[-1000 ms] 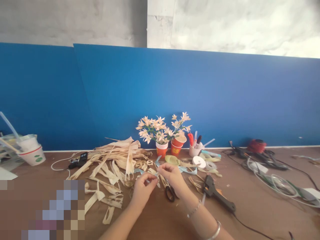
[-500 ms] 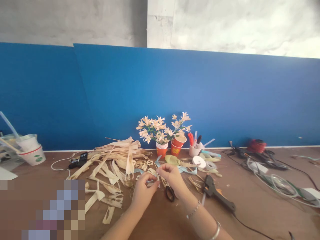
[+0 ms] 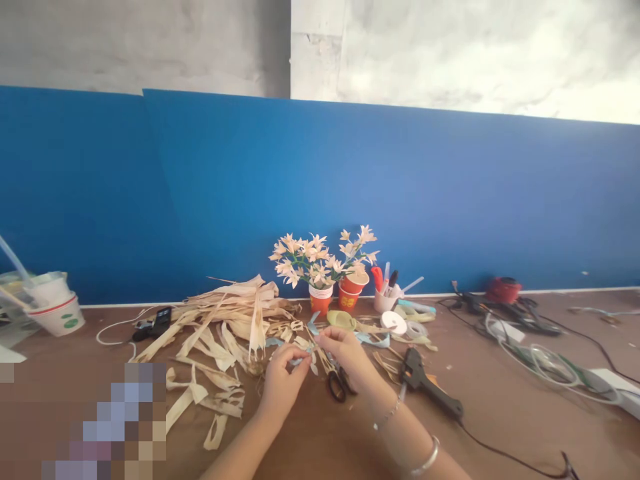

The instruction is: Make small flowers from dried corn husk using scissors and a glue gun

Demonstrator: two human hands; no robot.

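My left hand (image 3: 284,380) is closed in a pinch above the table, with a pale blue strip (image 3: 299,361) showing between thumb and fingers. Just right of it, my right hand (image 3: 345,353) also pinches, fingertips close to the left ones; what lies in them is too small to make out. Below the right hand are the dark handles of scissors (image 3: 336,387), partly covered by that hand. Beyond both hands lie pale blue strips (image 3: 383,341) and dried husk pieces (image 3: 213,347).
Husk flowers (image 3: 313,250) stand in paper cups (image 3: 320,301) against the blue panel (image 3: 225,173). To the right lie a glue gun (image 3: 430,383) with its cord, a white roll (image 3: 393,323) and tangled cables (image 3: 540,367). A pen cup (image 3: 384,302) stands behind; at left is a white cup (image 3: 60,317).
The fingertips have parted slightly, the left ones shifting a little to the left. More of the scissors' handles shows. The view has turned slightly right.
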